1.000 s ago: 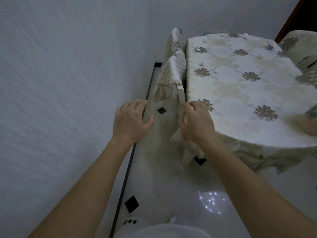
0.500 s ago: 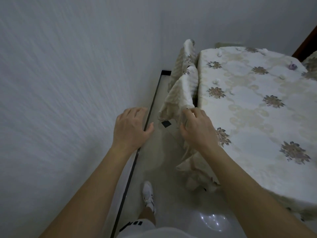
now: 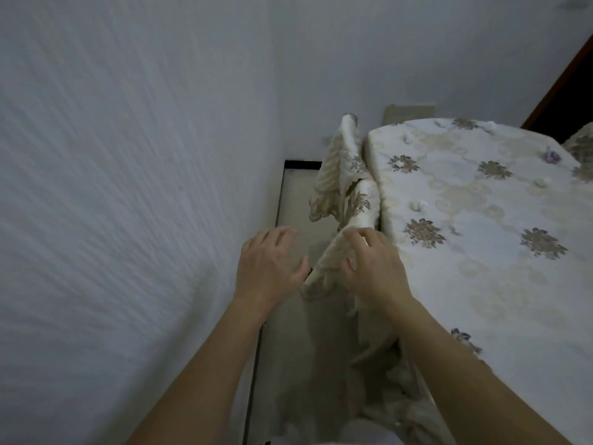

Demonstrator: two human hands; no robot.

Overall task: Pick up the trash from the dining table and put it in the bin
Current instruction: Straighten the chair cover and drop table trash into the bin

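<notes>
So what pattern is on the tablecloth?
Brownish flowers on a cream tablecloth, clearest in the head view.

wall (image 3: 128, 155) L | table (image 3: 481, 284) R | near chair (image 3: 330, 261), far chair (image 3: 340, 162) btwn | paper wads (image 3: 417, 205) on table

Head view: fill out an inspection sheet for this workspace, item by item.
Surface: dining table under a cream floral tablecloth.
Job's things: small white crumpled scraps and a purple crumpled scrap on the cloth; bin not in view.
Clutter: nothing seen.
Grippers: left hand open, holding nothing; right hand grips the near cream fabric-covered chair back.
Cables: nothing seen.
Surroundings: white textured wall, pale floor with black border, second covered chair.
</notes>
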